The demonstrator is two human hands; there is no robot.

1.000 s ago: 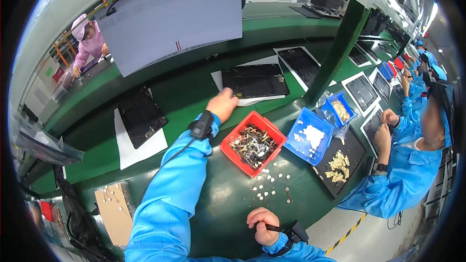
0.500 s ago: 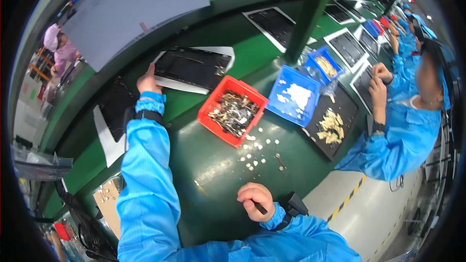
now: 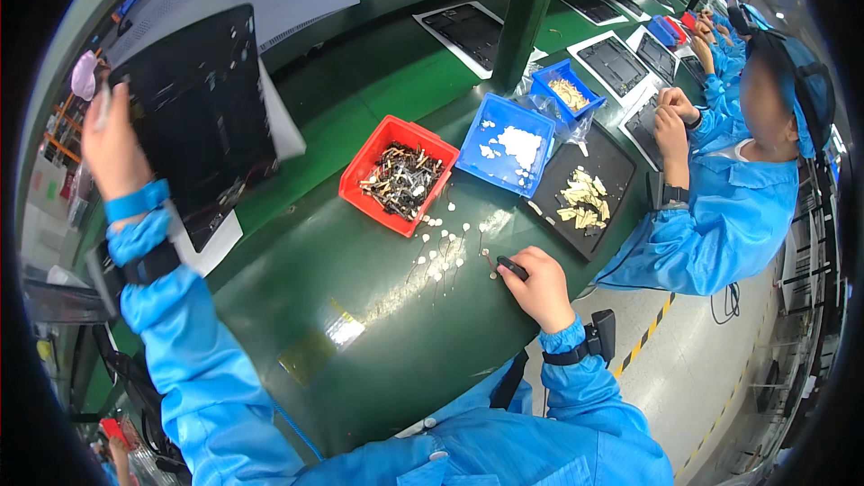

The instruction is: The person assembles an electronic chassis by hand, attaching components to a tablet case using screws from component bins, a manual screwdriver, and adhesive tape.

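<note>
1. Ahead of you, a thick, dark green upright post (image 3: 526, 22) rises behind the bins.
2. On your right sits a rectangular blue plastic bin (image 3: 493, 176) holding small, flat white pieces (image 3: 522, 146).
3. Near it, you have a smaller blue plastic bin (image 3: 585, 112) of pale beige pieces (image 3: 567, 93), with a crumpled clear plastic bag (image 3: 576, 135) against it.
4. On your side of both, a flat black tray (image 3: 621, 162) bears a loose pile of cream-coloured strips (image 3: 585, 202).
5. Further to your right, a co-worker in blue (image 3: 720, 229) holds both hands close together.
6. Yellow-and-black striped tape (image 3: 650, 333) crosses the pale grey floor (image 3: 693, 342).
7. At your far left, a pink cloth cap (image 3: 85, 75) shows.
</note>
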